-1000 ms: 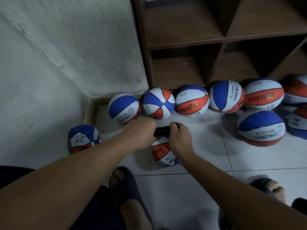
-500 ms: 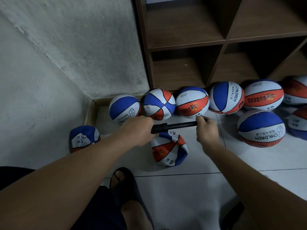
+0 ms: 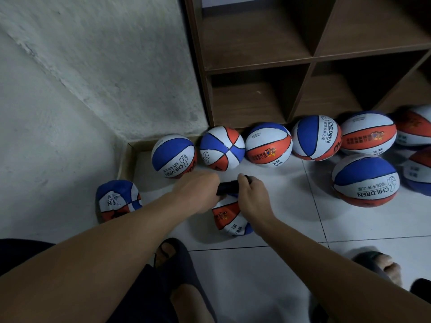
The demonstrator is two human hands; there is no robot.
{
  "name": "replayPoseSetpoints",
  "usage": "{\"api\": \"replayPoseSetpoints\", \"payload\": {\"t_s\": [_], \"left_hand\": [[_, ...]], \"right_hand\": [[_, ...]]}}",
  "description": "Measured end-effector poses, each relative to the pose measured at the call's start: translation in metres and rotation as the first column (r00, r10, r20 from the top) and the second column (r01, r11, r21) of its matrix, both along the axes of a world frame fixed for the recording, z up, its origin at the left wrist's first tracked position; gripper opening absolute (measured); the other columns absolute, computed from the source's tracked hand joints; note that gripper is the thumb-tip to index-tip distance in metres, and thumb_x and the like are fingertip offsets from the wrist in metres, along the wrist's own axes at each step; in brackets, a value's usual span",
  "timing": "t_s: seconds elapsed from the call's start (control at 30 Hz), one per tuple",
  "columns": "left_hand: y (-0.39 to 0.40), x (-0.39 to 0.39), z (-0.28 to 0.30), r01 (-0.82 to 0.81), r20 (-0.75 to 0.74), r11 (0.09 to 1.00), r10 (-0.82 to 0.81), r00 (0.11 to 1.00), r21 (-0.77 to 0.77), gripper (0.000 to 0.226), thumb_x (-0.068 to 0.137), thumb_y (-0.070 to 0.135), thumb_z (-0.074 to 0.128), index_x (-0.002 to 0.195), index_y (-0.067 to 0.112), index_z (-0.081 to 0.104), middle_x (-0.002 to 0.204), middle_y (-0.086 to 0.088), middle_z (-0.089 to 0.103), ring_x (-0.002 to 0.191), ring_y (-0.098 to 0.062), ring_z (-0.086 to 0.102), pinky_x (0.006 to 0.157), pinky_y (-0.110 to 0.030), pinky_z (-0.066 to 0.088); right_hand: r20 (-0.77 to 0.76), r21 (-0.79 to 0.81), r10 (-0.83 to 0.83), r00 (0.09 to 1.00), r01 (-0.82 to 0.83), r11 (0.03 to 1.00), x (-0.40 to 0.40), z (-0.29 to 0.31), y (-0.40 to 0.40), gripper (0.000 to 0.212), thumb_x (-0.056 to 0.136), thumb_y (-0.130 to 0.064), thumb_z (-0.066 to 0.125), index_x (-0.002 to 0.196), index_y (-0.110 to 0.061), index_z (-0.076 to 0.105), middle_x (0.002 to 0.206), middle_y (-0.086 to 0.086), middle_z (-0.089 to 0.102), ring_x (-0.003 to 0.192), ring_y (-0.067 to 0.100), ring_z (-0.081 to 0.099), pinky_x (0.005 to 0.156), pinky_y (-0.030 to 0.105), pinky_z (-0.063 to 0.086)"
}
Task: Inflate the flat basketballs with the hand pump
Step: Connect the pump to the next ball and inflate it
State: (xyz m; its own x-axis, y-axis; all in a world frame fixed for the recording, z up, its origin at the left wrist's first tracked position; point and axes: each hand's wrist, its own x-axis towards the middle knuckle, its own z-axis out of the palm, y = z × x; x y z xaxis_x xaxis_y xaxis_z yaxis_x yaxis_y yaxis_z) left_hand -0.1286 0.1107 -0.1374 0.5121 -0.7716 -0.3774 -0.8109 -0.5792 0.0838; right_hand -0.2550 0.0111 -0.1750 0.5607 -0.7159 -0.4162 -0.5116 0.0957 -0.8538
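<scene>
Both hands are clamped on the black hand pump (image 3: 227,187), which lies level just above the flat basketball (image 3: 229,216) being filled. The left hand (image 3: 198,191) wraps the barrel end, the right hand (image 3: 253,197) grips the handle end, and the two sit close together with only a short stretch of pump showing between them, so the handle looks pushed nearly all the way in. The needle and valve are hidden under the hands. This ball is creased and slumped on the tiled floor (image 3: 291,264), in front of the wooden shelf unit (image 3: 310,61) and nearer the person than the row of round, firm balls (image 3: 268,145) at the shelf's foot. A second deflated ball (image 3: 116,200) lies left of it, by the wall.

The step in hand appears to be pumping, at the end of a compression stroke. Next the right hand likely needs to draw the handle outward while the left keeps the barrel steady so the needle stays seated. Many strokes seem to remain, judging by the sag.
</scene>
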Motion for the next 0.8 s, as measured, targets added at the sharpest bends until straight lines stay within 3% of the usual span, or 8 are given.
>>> {"api": "replayPoseSetpoints", "payload": {"t_s": [0.13, 0.23, 0.37, 0.5, 0.63, 0.8], "left_hand": [[-0.001, -0.001, 0.0, 0.011, -0.007, 1.0, -0.012, 1.0, -0.017, 0.036, 0.1, 0.055, 0.072, 0.083, 0.028, 0.055, 0.072, 0.005, 0.059, 0.06, -0.015, 0.057, 0.052, -0.031, 0.037], [0.001, 0.003, 0.001, -0.007, -0.04, 1.0, 0.006, 0.999, -0.023, 0.034, 0.1, 0.055, 0.071, 0.089, 0.024, 0.063, 0.073, 0.004, 0.062, 0.062, -0.016, 0.06, 0.053, -0.03, 0.039], [0.009, 0.019, 0.003, -0.061, -0.07, 0.996, 0.057, 0.996, -0.059, 0.04, 0.101, 0.062, 0.067, 0.079, 0.03, 0.056, 0.072, 0.007, 0.062, 0.062, -0.013, 0.06, 0.054, -0.03, 0.039], [0.007, 0.018, 0.002, -0.05, -0.049, 0.998, 0.049, 0.998, -0.031, 0.033, 0.101, 0.054, 0.068, 0.082, 0.028, 0.061, 0.075, 0.006, 0.064, 0.066, -0.016, 0.065, 0.058, -0.031, 0.045], [0.003, 0.014, 0.003, -0.023, -0.056, 1.0, 0.023, 0.998, -0.008, 0.035, 0.099, 0.054, 0.071, 0.08, 0.027, 0.059, 0.074, 0.004, 0.064, 0.064, -0.016, 0.064, 0.056, -0.031, 0.043], [0.004, 0.002, -0.001, -0.029, -0.05, 1.0, 0.029, 0.998, -0.002, 0.04, 0.097, 0.057, 0.075, 0.079, 0.025, 0.057, 0.072, 0.003, 0.061, 0.06, -0.016, 0.06, 0.051, -0.03, 0.037]], "right_hand": [[0.009, 0.007, 0.022, 1.0, -0.022, 1.0, -0.002, 0.0, -0.007, 0.037, 0.111, -0.036, 0.046, 0.095, -0.008, 0.064, 0.078, 0.006, 0.062, 0.066, 0.016, 0.054, 0.062, 0.036, 0.045], [-0.014, 0.028, 0.052, 0.999, -0.052, 0.998, -0.003, 0.001, -0.022, 0.037, 0.109, -0.036, 0.049, 0.098, -0.004, 0.065, 0.072, 0.003, 0.056, 0.064, 0.017, 0.05, 0.061, 0.035, 0.043], [-0.046, 0.039, -0.08, 0.996, 0.082, 0.996, -0.016, 0.001, -0.076, 0.035, 0.105, -0.036, 0.051, 0.088, -0.007, 0.057, 0.067, 0.001, 0.047, 0.063, 0.02, 0.046, 0.061, 0.041, 0.046], [-0.025, 0.085, -0.119, 0.993, 0.121, 0.989, -0.029, -0.004, -0.103, 0.025, 0.103, -0.033, 0.051, 0.085, -0.016, 0.044, 0.061, 0.0, 0.033, 0.054, 0.018, 0.03, 0.049, 0.032, 0.032], [-0.065, 0.002, -0.159, 0.985, 0.159, 0.987, -0.022, -0.007, -0.074, 0.03, 0.102, -0.031, 0.049, 0.077, -0.015, 0.044, 0.066, 0.004, 0.041, 0.062, 0.022, 0.04, 0.06, 0.041, 0.037], [-0.05, -0.006, -0.084, 0.995, 0.083, 0.997, -0.01, -0.003, -0.031, 0.032, 0.105, -0.027, 0.049, 0.079, -0.009, 0.054, 0.064, 0.003, 0.049, 0.062, 0.021, 0.046, 0.058, 0.036, 0.036]]}}
